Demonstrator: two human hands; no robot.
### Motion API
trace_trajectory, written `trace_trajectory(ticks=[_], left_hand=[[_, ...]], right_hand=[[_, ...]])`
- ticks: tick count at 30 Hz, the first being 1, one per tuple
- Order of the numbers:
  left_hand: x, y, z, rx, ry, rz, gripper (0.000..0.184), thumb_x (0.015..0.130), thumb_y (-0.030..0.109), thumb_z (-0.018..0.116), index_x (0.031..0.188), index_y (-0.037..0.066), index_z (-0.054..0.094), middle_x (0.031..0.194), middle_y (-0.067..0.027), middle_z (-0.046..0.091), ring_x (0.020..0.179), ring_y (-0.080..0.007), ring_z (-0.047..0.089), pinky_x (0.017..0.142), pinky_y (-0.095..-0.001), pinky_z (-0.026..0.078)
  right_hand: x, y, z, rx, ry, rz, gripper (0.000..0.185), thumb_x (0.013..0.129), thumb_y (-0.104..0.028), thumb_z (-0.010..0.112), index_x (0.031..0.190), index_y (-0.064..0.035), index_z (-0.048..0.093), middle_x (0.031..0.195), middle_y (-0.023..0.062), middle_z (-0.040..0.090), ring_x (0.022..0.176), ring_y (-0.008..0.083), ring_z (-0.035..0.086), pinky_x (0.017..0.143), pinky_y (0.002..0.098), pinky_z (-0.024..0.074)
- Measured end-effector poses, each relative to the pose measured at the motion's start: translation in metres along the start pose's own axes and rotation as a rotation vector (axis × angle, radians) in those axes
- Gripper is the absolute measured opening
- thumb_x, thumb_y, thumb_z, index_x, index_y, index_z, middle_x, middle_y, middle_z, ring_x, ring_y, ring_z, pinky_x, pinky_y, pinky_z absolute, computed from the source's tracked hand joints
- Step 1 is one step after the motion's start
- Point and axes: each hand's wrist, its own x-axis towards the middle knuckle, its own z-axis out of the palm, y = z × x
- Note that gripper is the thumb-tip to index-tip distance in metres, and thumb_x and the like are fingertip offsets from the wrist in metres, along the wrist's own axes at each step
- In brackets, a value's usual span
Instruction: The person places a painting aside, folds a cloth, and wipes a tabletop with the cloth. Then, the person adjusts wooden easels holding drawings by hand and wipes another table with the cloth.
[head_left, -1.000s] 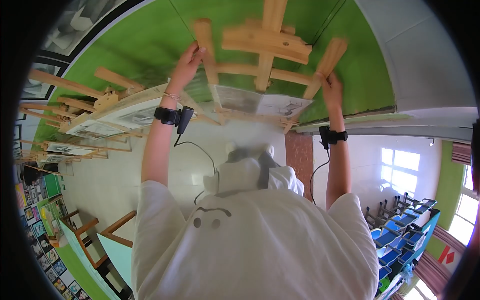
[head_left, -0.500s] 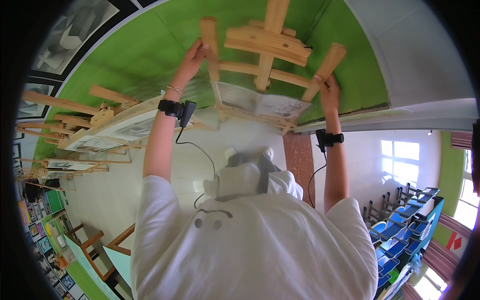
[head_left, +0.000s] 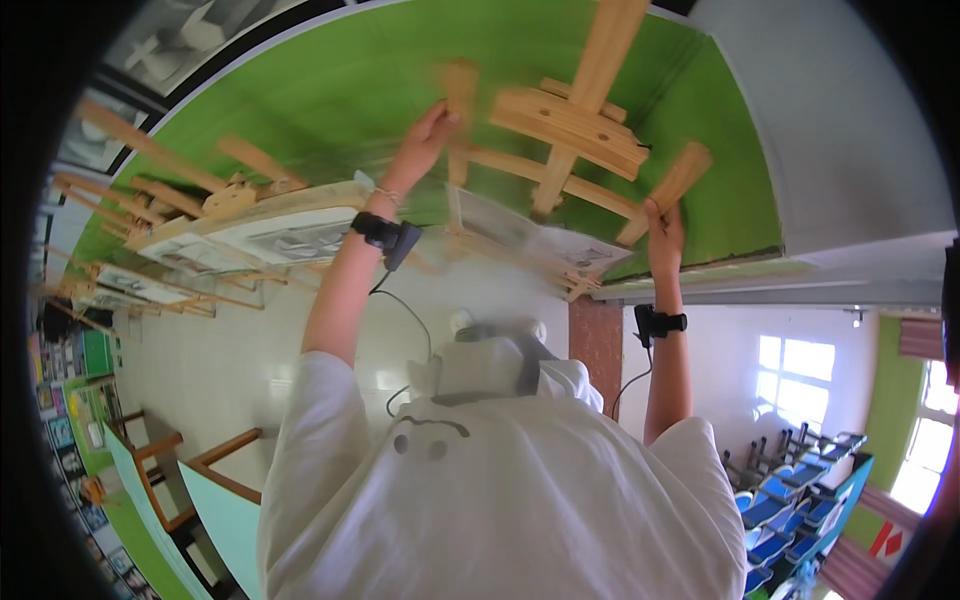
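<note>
Left hand [head_left: 424, 145] is pinching the left post [head_left: 461, 120] of a wooden easel [head_left: 553, 180] near its top; right hand [head_left: 666, 238] is gripping the right post [head_left: 672, 185], fingers partly hidden. Easel is facing the person, before the green wall [head_left: 330, 115] (touching or apart, cannot tell), with drawings [head_left: 575, 248] showing below its crossbar. Progress: both hands are holding on; release is not yet happening. Whether its feet are bearing on the floor is unclear. Other easels [head_left: 240, 196] are standing leftward, untouched.

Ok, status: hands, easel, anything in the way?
Left hand holding left post, right hand holding right post. Wooden easel slanted in view. Other easels to the left; nothing visibly blocking the hands.
</note>
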Motion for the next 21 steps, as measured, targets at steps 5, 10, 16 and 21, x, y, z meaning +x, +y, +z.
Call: trace_trajectory(ticks=[5, 10, 16, 21], left_hand=[[-0.029, 0.003, 0.007, 0.173, 0.156, 0.038, 0.055, 0.098, 0.038, 0.051, 0.138, 0.001, 0.043, 0.134, -0.0191, 0.052, 0.125, -0.0299, 0.050, 0.105, -0.0351, 0.038], [-0.138, -0.031, 0.024, 0.202, 0.192, -0.037, 0.057, 0.098, 0.032, 0.051, 0.143, 0.002, 0.035, 0.147, -0.0180, 0.039, 0.137, -0.0294, 0.036, 0.112, -0.0385, 0.029], [-0.330, -0.109, -0.028, 0.358, 0.289, -0.228, 0.046, 0.095, 0.018, 0.059, 0.136, 0.005, 0.043, 0.135, -0.0158, 0.051, 0.127, -0.0224, 0.048, 0.098, -0.0342, 0.045], [-0.456, -0.144, -0.132, 0.397, 0.620, -0.615, 0.045, 0.095, 0.020, 0.061, 0.134, 0.005, 0.045, 0.109, -0.0146, 0.065, 0.104, -0.0242, 0.063, 0.089, -0.0356, 0.050]], right_hand=[[0.002, 0.014, 0.000, -0.005, -0.012, -0.045, 0.044, 0.096, -0.024, 0.061, 0.129, 0.0015, 0.048, 0.109, 0.0078, 0.059, 0.097, 0.0115, 0.052, 0.086, 0.0263, 0.0423], [-0.017, 0.012, 0.011, -0.404, 0.229, -0.222, 0.048, 0.096, -0.025, 0.060, 0.132, 0.0029, 0.045, 0.127, 0.0177, 0.054, 0.116, 0.0259, 0.054, 0.100, 0.0346, 0.0407], [-0.074, -0.032, 0.045, -0.350, 0.387, -0.368, 0.044, 0.092, -0.012, 0.062, 0.129, 0.0039, 0.046, 0.132, 0.0225, 0.049, 0.121, 0.0365, 0.049, 0.103, 0.0460, 0.0384], [-0.117, -0.037, 0.112, -0.409, 0.155, -0.506, 0.038, 0.093, -0.006, 0.058, 0.128, 0.0043, 0.047, 0.130, 0.0205, 0.049, 0.122, 0.0338, 0.047, 0.105, 0.0458, 0.0354]])
